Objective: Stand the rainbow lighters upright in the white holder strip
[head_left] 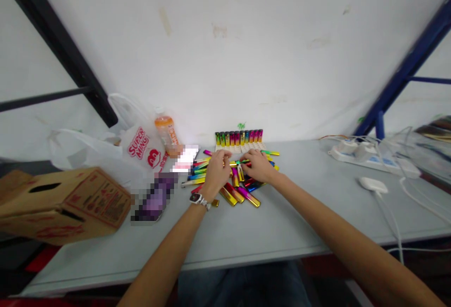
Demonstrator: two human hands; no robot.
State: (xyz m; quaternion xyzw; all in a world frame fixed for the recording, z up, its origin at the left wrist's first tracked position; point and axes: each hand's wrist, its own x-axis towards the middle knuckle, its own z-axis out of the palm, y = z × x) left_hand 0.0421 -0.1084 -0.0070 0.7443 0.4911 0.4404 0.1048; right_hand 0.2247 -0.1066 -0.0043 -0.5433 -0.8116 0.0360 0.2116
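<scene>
Tray (pixel 239 147) by wall holds upright lighters (pixel 238 137). L hand (pixel 216 171) & R hand (pixel 259 166), fingers curled on one loose lighter (pixel 243 161) over pile (pixel 232 182); worktop (pixel 268 222) front bare.

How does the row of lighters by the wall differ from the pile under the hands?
The row of lighters stands upright, side by side, against the wall; the pile of lighters lies flat, scattered at mixed angles. The row is untouched, while the left hand and right hand rest on the pile. Both share shiny multicoloured bodies.
</scene>
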